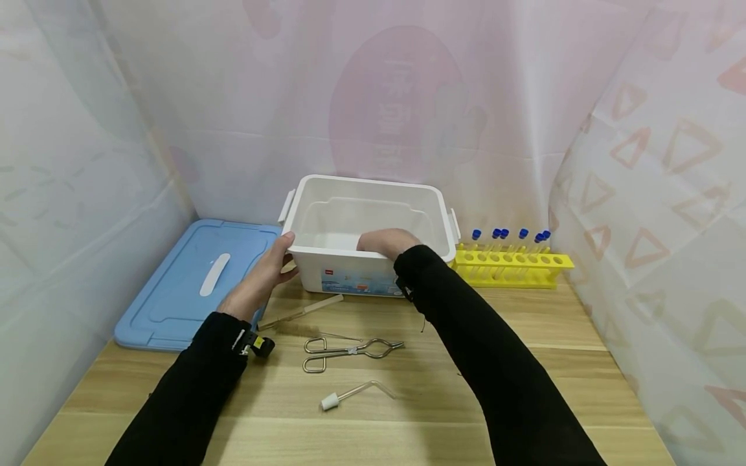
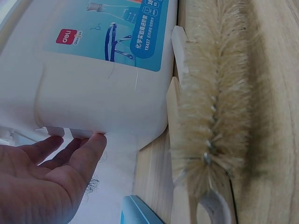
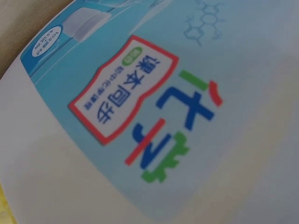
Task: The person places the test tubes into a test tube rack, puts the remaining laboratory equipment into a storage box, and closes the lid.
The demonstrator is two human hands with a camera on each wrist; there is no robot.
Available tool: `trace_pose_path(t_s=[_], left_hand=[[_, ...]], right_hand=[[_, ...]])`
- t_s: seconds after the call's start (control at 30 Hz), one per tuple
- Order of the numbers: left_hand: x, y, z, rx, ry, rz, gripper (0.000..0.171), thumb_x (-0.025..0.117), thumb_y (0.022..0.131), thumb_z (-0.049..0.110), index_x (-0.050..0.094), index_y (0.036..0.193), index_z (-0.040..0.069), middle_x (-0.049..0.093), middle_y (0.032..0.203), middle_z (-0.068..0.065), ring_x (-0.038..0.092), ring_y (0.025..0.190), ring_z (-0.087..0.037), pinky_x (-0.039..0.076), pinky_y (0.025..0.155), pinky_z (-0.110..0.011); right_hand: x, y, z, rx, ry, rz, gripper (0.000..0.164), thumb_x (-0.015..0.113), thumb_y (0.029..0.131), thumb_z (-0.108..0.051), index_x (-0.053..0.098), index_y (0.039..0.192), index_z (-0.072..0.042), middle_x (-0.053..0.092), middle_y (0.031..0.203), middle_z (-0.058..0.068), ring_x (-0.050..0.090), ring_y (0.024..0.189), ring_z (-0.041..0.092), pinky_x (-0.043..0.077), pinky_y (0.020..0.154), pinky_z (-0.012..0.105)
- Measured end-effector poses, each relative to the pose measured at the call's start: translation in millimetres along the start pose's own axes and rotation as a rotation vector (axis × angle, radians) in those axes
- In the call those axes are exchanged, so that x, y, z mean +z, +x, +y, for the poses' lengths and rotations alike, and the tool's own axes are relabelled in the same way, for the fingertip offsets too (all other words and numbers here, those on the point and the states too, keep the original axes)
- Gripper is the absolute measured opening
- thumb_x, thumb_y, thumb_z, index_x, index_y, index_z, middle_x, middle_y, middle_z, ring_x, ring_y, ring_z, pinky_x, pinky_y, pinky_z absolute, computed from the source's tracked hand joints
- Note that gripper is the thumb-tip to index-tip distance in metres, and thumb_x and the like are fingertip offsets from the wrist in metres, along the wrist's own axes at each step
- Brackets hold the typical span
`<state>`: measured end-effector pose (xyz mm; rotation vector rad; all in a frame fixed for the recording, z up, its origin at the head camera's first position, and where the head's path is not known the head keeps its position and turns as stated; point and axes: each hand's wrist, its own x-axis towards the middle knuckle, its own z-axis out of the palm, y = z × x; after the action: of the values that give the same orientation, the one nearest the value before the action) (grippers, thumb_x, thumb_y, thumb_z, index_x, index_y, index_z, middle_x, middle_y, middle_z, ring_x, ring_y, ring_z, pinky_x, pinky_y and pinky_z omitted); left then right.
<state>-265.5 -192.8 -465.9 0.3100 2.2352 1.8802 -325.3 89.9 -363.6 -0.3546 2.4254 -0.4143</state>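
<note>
A white plastic box [image 1: 309,272] with a blue picture label stands at the back of the table. At its left front corner is my left hand [image 1: 262,275], the thumb by the rim and the other fingers, fairly straight, touching the outer side wall. My right hand [image 1: 387,241] reaches over the front rim into the box. Its fingers are hidden behind the front wall, so what they hold, if anything, does not show. The right wrist view has only the label [image 3: 126,88] on the front wall. Near the left wrist lies a bristle brush [image 2: 215,84].
A blue lid [image 1: 175,285] lies at left. Before the box are a pale wooden stick-like tool [image 1: 323,304], metal crucible tongs [image 1: 352,351] and a bent glass tube with a white stopper [image 1: 330,402]. A yellow rack [image 1: 513,262] with several blue-capped test tubes stands right.
</note>
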Motion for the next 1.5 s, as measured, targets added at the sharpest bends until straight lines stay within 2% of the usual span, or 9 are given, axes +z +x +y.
trace_pose_path(t_s=[0.1,0.17,0.23,0.33,0.43,0.57,0.8,1.2,1.5], left_hand=[[0.7,-0.4,-0.1,0.004,0.0,-0.003,0.086,0.028,0.121,0.071,0.008,0.192,0.028,0.007,0.2,-0.018,0.01,0.186,-0.049,0.029,0.149,-0.078],[0.8,-1.0,-0.2,0.006,-0.005,-0.006,0.086,0.028,0.121,0.071,0.008,0.192,0.027,0.007,0.199,-0.018,0.01,0.186,-0.048,0.029,0.149,-0.077],[0.3,-1.3,-0.3,0.006,-0.006,-0.007,0.086,0.027,0.121,0.071,0.007,0.192,0.027,0.006,0.199,-0.019,0.01,0.186,-0.049,0.029,0.149,-0.078],[-0.2,-0.5,-0.3,0.005,-0.008,-0.005,0.087,0.027,0.12,0.072,0.007,0.192,0.026,0.005,0.199,-0.019,0.009,0.186,-0.05,0.028,0.149,-0.078],[0.1,1.4,-0.3,0.003,-0.013,0.001,0.089,0.028,0.12,0.072,0.007,0.192,0.025,0.005,0.199,-0.019,0.009,0.186,-0.049,0.027,0.149,-0.078],[-0.3,1.6,-1.6,-0.005,-0.018,0.007,0.089,0.027,0.12,0.072,0.008,0.192,0.025,0.006,0.199,-0.019,0.009,0.186,-0.049,0.027,0.15,-0.077],[-1.0,0.3,-1.8,-0.006,-0.021,0.001,0.088,0.028,0.12,0.072,0.007,0.192,0.026,0.005,0.2,-0.019,0.009,0.186,-0.049,0.028,0.15,-0.077],[-2.7,-1.9,-0.7,-0.01,0.006,0.005,0.087,0.027,0.12,0.073,0.007,0.192,0.028,0.005,0.2,-0.018,0.009,0.187,-0.048,0.028,0.15,-0.077],[-2.6,-1.3,-3.2,-0.006,0.007,0.002,0.088,0.027,0.12,0.073,0.006,0.192,0.028,0.006,0.2,-0.018,0.009,0.187,-0.048,0.028,0.15,-0.076]], right_hand=[[2.1,1.4,2.0,-0.033,0.092,0.014,0.025,0.043,0.122,-0.025,0.045,0.101,-0.012,0.055,0.135,0.01,0.046,0.12,0.027,0.034,0.1,0.038],[3.3,3.9,3.4,-0.099,0.091,0.037,0.023,0.046,0.123,-0.02,0.057,0.106,-0.007,0.058,0.131,0.008,0.052,0.121,0.026,0.04,0.101,0.036],[3.3,8.4,4.1,-0.195,0.028,0.065,0.026,0.047,0.124,-0.014,0.069,0.12,-0.001,0.067,0.135,0.009,0.062,0.131,0.027,0.051,0.112,0.035],[1.7,14.7,4.6,-0.318,-0.074,0.175,0.035,0.058,0.123,-0.009,0.075,0.154,-0.008,0.074,0.157,0.011,0.067,0.151,0.031,0.058,0.131,0.045],[-1.3,15.6,3.8,-0.362,-0.075,0.244,0.033,0.064,0.122,-0.012,0.075,0.152,-0.004,0.077,0.152,0.015,0.071,0.147,0.033,0.063,0.126,0.046],[-5.3,10.3,5.4,-0.374,-0.036,0.312,0.035,0.065,0.122,-0.015,0.074,0.152,-0.001,0.078,0.15,0.017,0.074,0.143,0.033,0.065,0.122,0.047],[-5.4,-17.4,17.0,-0.379,0.012,0.447,0.039,0.065,0.122,-0.02,0.073,0.154,0.0,0.075,0.156,0.018,0.071,0.147,0.036,0.06,0.13,0.049],[3.9,-60.2,44.0,-0.328,0.075,0.674,0.045,0.064,0.123,-0.027,0.067,0.162,-0.004,0.065,0.17,0.019,0.058,0.163,0.04,0.05,0.141,0.059],[17.8,-75.6,66.0,-0.252,0.228,0.881,0.053,0.065,0.121,-0.027,0.059,0.17,-0.008,0.056,0.18,0.017,0.048,0.173,0.04,0.039,0.148,0.063]])
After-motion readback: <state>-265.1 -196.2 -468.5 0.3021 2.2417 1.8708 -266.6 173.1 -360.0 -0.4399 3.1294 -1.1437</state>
